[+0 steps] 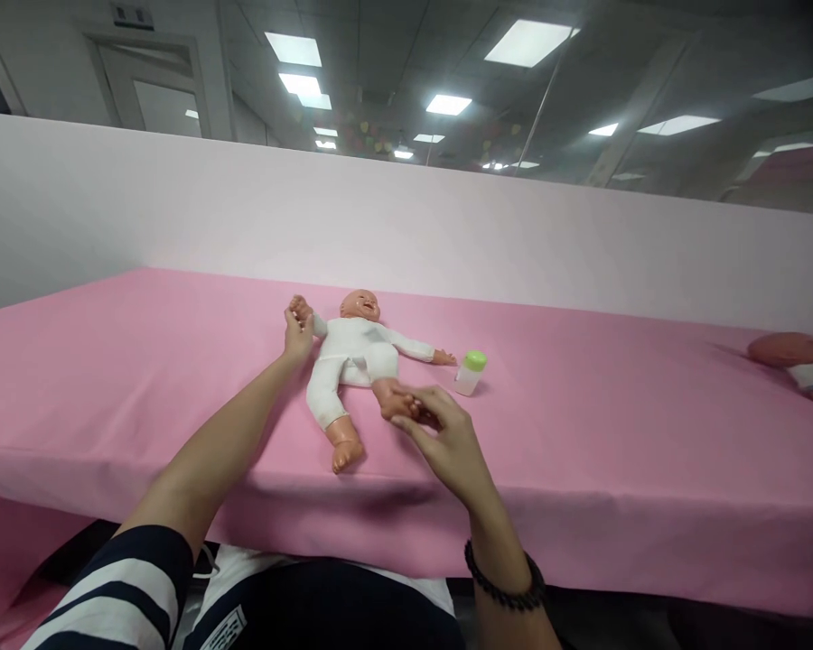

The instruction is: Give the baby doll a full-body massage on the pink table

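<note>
Two-handed, we held the doll point(353, 343) on its back beside the green-capped bottle point(471, 374), seemingly to steady it: our left hand point(299, 338) pinched its fist point(301, 306), our right hand point(447, 435) its foot point(388, 402).

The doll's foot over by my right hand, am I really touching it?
Touching. The head view shows your right hand pinching the toe end of the doll's foot, with no gap between them.

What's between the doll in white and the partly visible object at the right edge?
Head view: the green-capped bottle, just past the outstretched hand of the doll; then pink cloth up to the object at the right edge.
</note>
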Motion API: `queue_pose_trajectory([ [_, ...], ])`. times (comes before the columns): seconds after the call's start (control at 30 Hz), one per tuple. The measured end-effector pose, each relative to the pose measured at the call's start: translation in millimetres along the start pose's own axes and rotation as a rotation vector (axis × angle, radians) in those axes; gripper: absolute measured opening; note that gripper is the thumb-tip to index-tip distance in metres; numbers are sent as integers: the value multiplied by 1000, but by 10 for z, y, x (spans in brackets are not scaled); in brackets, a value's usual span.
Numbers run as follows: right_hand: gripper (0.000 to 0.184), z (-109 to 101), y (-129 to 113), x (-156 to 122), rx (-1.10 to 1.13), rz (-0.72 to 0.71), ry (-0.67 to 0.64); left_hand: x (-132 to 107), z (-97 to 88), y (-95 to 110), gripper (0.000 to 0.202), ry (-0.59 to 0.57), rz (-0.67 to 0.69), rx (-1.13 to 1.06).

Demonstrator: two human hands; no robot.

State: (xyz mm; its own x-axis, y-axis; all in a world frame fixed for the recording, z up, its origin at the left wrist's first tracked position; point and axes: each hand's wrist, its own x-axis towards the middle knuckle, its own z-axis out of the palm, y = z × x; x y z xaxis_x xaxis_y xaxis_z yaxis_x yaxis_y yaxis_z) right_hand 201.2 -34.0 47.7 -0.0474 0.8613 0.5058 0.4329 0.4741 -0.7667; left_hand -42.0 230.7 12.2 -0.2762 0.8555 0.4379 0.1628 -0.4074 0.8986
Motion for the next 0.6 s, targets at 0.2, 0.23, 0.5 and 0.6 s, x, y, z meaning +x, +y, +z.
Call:
queue_pose_trajectory([
  [0.2, 37, 331, 31, 745, -67, -111, -82, -163, 99, 139, 35, -460, 337, 135],
  [0.23, 38, 364, 43, 785, -81, -116, -75, -152, 81, 133, 35, -470, 330, 144],
  [0.5, 30, -28, -71, 78, 50, 0, -79, 206, -176, -157, 41, -51, -38, 44],
  [0.6, 29, -133, 13, -273, -7, 101, -171, 293, -281, -249, 42, 57, -181, 22],
])
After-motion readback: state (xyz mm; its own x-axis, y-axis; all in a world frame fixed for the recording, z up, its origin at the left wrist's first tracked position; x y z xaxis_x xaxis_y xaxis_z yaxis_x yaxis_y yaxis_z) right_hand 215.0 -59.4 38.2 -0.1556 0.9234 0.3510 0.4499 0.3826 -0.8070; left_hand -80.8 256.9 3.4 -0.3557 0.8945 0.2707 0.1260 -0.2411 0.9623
